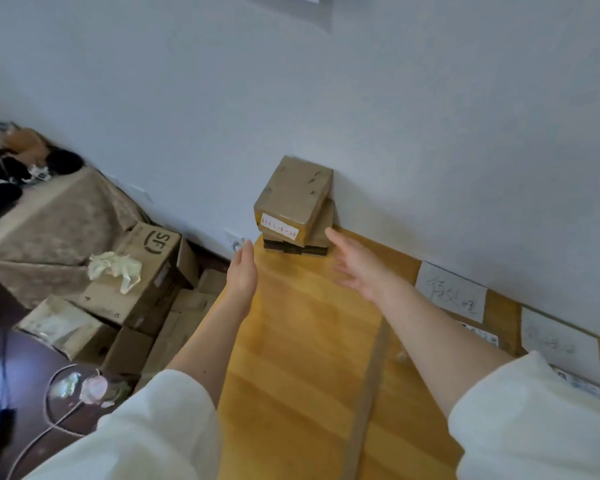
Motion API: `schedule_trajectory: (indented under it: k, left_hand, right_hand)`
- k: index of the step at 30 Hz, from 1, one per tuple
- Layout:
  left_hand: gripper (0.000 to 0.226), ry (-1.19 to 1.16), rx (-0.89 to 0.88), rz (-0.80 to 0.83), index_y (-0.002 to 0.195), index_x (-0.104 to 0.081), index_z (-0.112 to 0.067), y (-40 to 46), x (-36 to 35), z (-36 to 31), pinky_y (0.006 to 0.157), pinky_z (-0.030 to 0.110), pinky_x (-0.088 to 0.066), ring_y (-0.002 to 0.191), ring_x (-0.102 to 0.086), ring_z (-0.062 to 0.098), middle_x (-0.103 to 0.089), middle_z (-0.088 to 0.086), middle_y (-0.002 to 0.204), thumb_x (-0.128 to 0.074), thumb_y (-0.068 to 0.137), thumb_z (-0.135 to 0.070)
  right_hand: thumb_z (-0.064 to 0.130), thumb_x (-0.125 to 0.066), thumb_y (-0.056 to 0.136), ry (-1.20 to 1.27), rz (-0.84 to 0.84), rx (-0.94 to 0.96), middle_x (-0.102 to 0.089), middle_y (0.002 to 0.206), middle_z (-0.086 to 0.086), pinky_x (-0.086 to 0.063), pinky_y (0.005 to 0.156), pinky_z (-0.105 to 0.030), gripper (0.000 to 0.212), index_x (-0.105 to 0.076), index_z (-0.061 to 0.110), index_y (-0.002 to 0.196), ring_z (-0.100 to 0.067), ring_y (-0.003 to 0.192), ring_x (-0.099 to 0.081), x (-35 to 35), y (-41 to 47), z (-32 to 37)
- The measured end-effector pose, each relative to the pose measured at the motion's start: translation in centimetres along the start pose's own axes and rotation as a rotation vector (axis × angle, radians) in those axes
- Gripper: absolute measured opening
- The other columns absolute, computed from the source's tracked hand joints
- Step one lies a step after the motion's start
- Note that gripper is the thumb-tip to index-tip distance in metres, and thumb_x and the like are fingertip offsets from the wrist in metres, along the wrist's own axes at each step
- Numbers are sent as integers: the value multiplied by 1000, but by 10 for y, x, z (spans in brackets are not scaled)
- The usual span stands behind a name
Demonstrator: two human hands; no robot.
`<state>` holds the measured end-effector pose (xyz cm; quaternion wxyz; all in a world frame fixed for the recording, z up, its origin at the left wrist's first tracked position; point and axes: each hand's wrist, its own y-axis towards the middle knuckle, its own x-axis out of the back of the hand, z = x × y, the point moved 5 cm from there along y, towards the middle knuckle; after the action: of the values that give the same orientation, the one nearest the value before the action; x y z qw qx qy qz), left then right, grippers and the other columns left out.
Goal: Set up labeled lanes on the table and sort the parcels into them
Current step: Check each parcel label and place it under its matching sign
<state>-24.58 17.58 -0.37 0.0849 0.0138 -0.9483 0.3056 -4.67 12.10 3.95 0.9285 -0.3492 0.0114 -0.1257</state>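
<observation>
My left hand (243, 268) and right hand (355, 268) are both released, fingers straight, reaching toward the stack of parcels (293, 206) at the far end of the worktop (291, 358) against the wall, touching none of it. A tape strip (368, 393) marks the lane, and handwritten paper labels (451, 292) lie to the right. I judge the lanes laid and sorting begun, with cardboard boxes (142, 271) on the floor at left possibly still to sort.

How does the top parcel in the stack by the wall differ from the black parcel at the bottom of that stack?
The top parcel is brown cardboard; the black parcel is dark. The top parcel is a tall box with a white label with red writing; the black parcel is flat and shows no label. Both stand in one stack on the table, against the wall.
</observation>
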Motion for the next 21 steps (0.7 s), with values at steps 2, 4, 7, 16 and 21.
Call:
schedule_trajectory:
  k: [2, 4, 7, 16, 21]
  left_hand:
    - [68, -70, 22, -2, 152, -27, -26, 19, -3, -8, 116, 49, -27, 141, -32, 25, -32, 1, 156, -26, 95, -64]
    - [70, -129, 29, -8, 152, -27, -25, 33, -7, -15, 117, 49, -25, 143, -30, 24, -30, 1, 157, -25, 95, -65]
    - [70, -157, 14, 43, 151, -29, -25, 50, -14, -25, 119, 49, -21, 145, -26, 25, -28, 1, 158, -21, 95, -67]
    - [73, -51, -26, 212, 143, -43, -22, 55, -26, -23, 116, 50, -25, 142, -32, 19, -39, 1, 152, -16, 94, -68]
    - [78, -48, -19, 169, 146, -41, -23, 34, -17, -6, 118, 50, -21, 142, -32, 21, -40, 3, 151, -13, 91, -72]
  right_hand:
    - [61, -54, 89, -32, -9, 37, -37, 154, -2, -38, 109, -45, 72, -35, 26, 148, -26, 137, -39, -3, 18, 10]
    - [66, -54, 85, -77, -14, 79, -36, 155, 3, -35, 110, -46, 78, -33, 27, 149, -23, 139, -37, -7, 32, 20]
    - [79, -53, 75, -125, -7, 96, -39, 153, 7, -32, 111, -48, 89, -34, 32, 149, -20, 138, -39, -12, 50, 27]
    - [74, -54, 79, -140, 50, 74, -43, 150, 7, -26, 114, -45, 83, -36, 31, 148, -19, 138, -38, -22, 57, 25]
    - [73, -51, 82, -110, 87, 34, -44, 149, 10, -24, 118, -44, 77, -38, 34, 147, -16, 138, -38, -26, 37, 7]
